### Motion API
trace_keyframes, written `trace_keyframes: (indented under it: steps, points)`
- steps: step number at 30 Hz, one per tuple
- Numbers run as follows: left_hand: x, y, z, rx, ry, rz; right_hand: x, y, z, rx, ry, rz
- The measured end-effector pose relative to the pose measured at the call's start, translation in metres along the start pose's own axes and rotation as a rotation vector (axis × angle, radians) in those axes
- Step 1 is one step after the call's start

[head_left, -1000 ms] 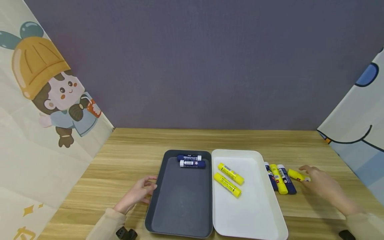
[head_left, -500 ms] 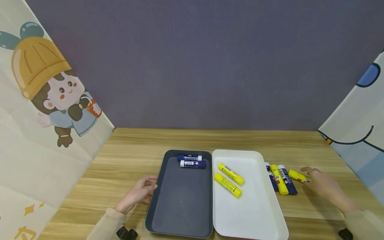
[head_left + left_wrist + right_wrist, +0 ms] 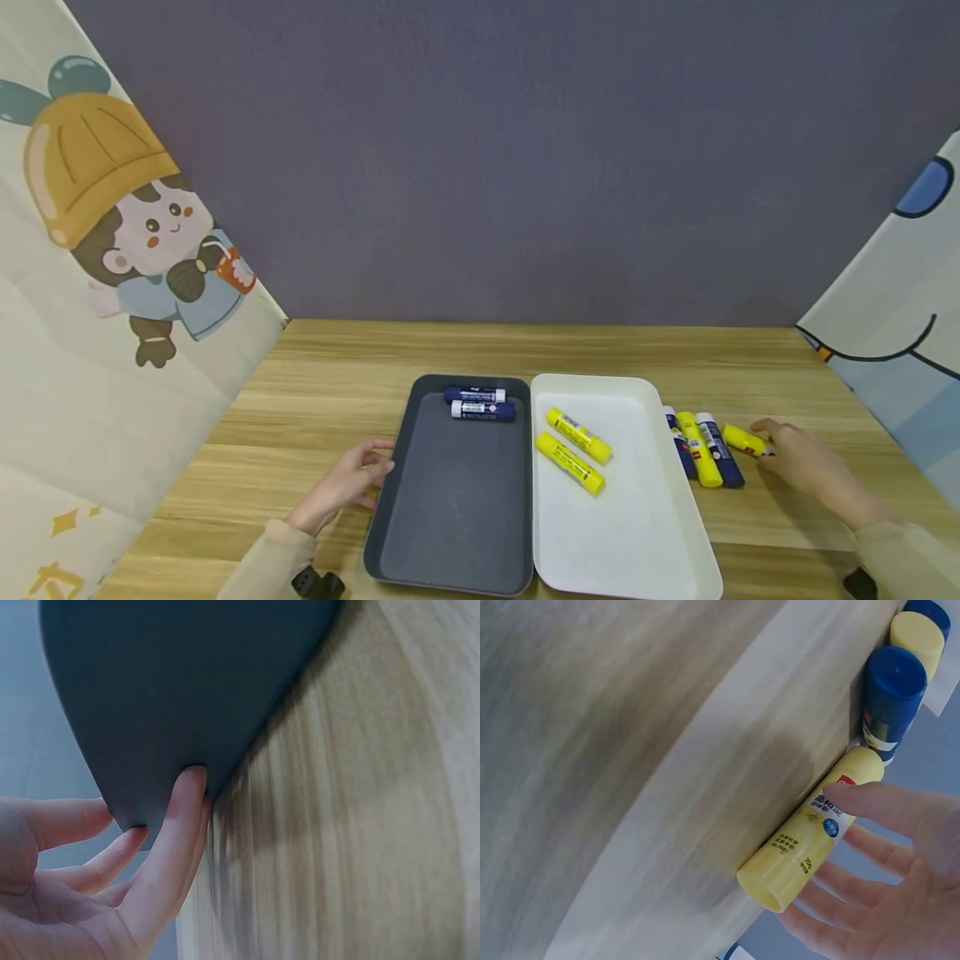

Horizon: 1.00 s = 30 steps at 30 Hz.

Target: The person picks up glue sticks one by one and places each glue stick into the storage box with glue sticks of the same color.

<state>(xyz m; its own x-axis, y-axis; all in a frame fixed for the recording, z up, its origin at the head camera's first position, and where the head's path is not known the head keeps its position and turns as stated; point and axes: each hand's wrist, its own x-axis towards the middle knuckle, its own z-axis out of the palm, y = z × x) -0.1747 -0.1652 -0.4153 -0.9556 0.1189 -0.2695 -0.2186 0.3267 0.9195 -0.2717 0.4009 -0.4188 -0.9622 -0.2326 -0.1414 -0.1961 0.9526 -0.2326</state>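
My right hand (image 3: 806,461) is at the far right of the table, on a yellow glue stick (image 3: 799,840) that lies on its side. In the right wrist view the thumb presses on its label while the other fingers come round its far side. Left of it, side by side, lie a dark blue glue stick (image 3: 718,450), another yellow glue stick (image 3: 699,450) and another blue one (image 3: 679,443), by the white tray. My left hand (image 3: 347,479) rests its relaxed fingertips against the outer wall of the dark grey tray (image 3: 172,697).
Two blue glue sticks (image 3: 482,410) lie at the back of the grey tray. The white tray (image 3: 630,533), set against it, holds two yellow glue sticks (image 3: 569,463). A grey panel (image 3: 525,167) stands behind the wooden table (image 3: 360,358), with printed sheets at both sides.
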Motion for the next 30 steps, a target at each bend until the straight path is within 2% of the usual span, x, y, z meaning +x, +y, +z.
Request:
trace_keyframes:
  steps: [15, 30]
  points:
    - [-0.0018, -0.0001, 0.001, 0.002, -0.005, -0.003, -0.001, -0.0029, 0.0006, -0.034, 0.036, -0.019]
    - [-0.0015, -0.0004, 0.0012, 0.012, 0.007, 0.002, -0.002, 0.0021, 0.0028, -0.014, 0.066, -0.051]
